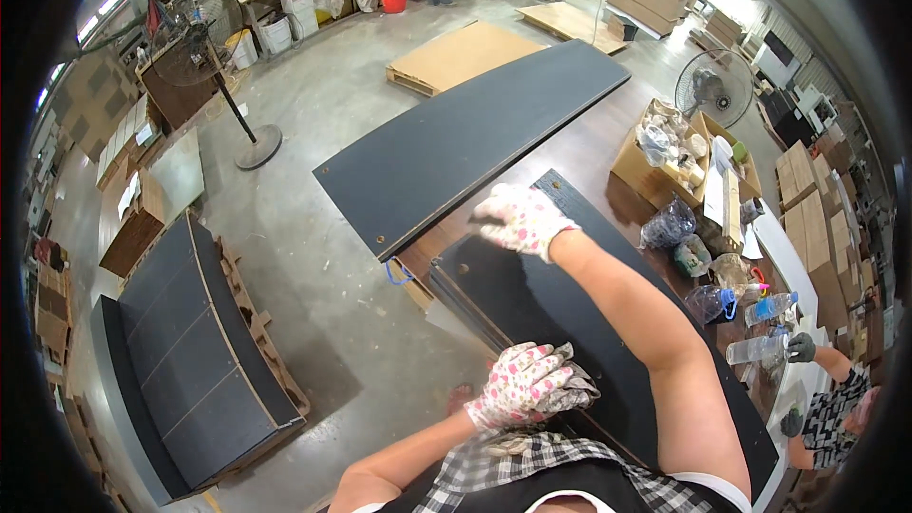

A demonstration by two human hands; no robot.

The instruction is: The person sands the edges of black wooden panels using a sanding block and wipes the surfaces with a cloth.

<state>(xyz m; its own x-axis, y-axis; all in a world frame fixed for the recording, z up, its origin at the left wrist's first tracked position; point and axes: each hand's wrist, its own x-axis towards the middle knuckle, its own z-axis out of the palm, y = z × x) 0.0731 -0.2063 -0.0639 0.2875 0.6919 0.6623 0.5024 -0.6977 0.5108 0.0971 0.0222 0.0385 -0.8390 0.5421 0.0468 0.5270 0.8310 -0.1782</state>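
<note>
In front of me lies a stack of black boards (560, 294), its top face marked by small round holes and a darker, wet-looking patch. My left hand (522, 388), in a white glove with red dots, is closed around a crumpled grey cloth (568, 388) at the board's near left edge. My right arm stretches across the stack. At its far end, my right hand (524, 218), gloved alike, has its fingers apart and pointing left; no held thing shows. Beyond it a long black panel (465, 138) lies on the brown table (608, 147).
Boxes of odds and ends (665, 157) and several plastic bottles (771, 307) stand at right. Black boards on a pallet (199, 342) are at lower left. Two fans (258, 147) (714, 90) stand farther off. A co-worker's dark-gloved hand (801, 348) touches a bottle.
</note>
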